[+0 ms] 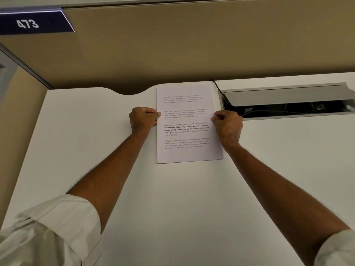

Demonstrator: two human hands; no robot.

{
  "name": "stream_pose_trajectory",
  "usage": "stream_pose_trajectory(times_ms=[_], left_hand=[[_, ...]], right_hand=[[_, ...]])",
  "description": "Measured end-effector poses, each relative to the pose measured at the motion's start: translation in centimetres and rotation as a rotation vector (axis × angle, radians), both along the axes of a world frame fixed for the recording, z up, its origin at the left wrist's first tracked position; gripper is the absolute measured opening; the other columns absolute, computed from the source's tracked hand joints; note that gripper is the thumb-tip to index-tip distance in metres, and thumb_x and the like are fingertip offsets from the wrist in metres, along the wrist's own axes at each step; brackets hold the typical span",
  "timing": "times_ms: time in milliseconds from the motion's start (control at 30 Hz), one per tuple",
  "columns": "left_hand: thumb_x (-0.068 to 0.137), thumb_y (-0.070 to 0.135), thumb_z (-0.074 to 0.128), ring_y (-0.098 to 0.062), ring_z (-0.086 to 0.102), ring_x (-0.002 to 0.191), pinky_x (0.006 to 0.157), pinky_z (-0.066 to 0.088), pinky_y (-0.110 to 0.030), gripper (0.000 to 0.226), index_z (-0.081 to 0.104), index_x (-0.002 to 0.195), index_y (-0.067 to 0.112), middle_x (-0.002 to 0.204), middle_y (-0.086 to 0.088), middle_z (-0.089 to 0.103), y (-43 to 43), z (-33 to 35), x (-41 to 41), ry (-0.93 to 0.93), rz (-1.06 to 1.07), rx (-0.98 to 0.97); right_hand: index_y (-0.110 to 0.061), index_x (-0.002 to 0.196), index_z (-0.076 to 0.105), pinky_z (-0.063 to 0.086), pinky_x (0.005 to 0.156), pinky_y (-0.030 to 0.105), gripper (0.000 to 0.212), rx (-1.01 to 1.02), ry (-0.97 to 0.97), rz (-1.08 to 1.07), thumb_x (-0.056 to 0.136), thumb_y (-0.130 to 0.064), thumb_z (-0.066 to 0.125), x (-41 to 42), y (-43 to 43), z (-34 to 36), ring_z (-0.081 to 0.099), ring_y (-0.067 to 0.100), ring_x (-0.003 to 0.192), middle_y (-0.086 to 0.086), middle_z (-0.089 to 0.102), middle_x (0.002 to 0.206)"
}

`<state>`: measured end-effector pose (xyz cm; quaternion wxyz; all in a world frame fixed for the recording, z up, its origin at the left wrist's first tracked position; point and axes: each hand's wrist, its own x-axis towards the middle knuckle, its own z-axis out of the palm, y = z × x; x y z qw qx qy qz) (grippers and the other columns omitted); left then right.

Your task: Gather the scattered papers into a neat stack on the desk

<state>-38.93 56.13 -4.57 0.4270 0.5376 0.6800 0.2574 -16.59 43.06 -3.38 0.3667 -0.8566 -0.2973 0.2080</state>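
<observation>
Big white desk (172, 198) fills most of the view, with a tan partition wall (192, 45) running along the far side and a dark blue sign (32, 23) reading 473 up in the far left corner. On the far right of the desk there's a cable tray (288, 104) with its grey lid flipped up, dark inside with wires showing, and a black cable (218, 86) snaking in from the far edge.

The papers (186, 123) sit flat on the desk toward the far side, a bit right of center, just beside the tray's left end. Edges look lined up, printed text on top, can't tell how many sheets there are.

Both arms reach out from rolled-up white sleeves (57, 231). The left hand (143, 119) is curled into a loose fist, thumb and fingers pinching the stack's left edge about midway along. The right hand (228, 124) does the same on the right edge, fingers curled in tight, fingertips on the paper's margin.
</observation>
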Motion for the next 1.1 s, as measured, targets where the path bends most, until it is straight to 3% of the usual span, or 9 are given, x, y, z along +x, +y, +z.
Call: stream_pose_trajectory(times_ms=[767,867,1000,1033,1100], left_hand=[[0.085,0.025,0.08,-0.032,0.076,0.088,0.086,0.062,-0.044,0.028,0.076,0.103,0.004,0.109,-0.014,0.077,-0.5,0.6,-0.2,0.065,-0.041,0.059],[0.092,0.028,0.072,-0.03,0.074,0.087,0.085,0.06,-0.036,0.028,0.076,0.105,0.004,0.106,-0.014,0.077,-1.3,1.4,-0.3,0.133,-0.072,0.124],[0.102,0.027,0.056,-0.017,0.068,0.08,0.075,0.044,-0.01,0.028,0.071,0.101,0.004,0.107,-0.016,0.075,-3.1,2.7,-0.5,0.223,-0.163,0.273],[0.104,0.029,0.051,-0.017,0.068,0.088,0.08,0.045,-0.009,0.031,0.068,0.109,0.005,0.115,-0.015,0.073,-3.6,2.7,-0.5,0.223,-0.219,0.316],[0.107,0.037,0.041,-0.025,0.06,0.125,0.107,0.047,-0.028,0.042,0.055,0.138,0.012,0.142,-0.01,0.059,-4.9,3.5,-0.2,0.294,-0.376,0.32]], right_hand=[[-0.007,0.124,0.076,0.058,0.101,0.036,0.03,0.012,-0.019,0.008,0.097,-0.02,0.071,-0.4,-0.3,0.4,0.074,0.025,0.104,0.008,0.077,0.118],[-0.009,0.13,0.072,0.057,0.1,0.036,0.033,-0.012,-0.114,0.047,0.101,-0.025,0.065,-1.3,-0.8,1.0,0.073,0.026,0.109,0.009,0.075,0.124],[-0.009,0.133,0.069,0.054,0.106,0.04,0.034,0.017,-0.202,0.129,0.106,-0.027,0.056,-2.6,-1.8,1.9,0.067,0.03,0.125,0.012,0.07,0.134],[-0.008,0.135,0.068,0.051,0.108,0.039,0.036,0.039,-0.245,0.179,0.107,-0.026,0.054,-2.9,-2.1,1.7,0.065,0.03,0.127,0.012,0.069,0.136],[-0.005,0.145,0.058,0.04,0.118,0.038,0.043,0.02,-0.297,0.309,0.11,-0.027,0.048,-3.7,-2.7,1.7,0.055,0.031,0.14,0.014,0.059,0.149]])
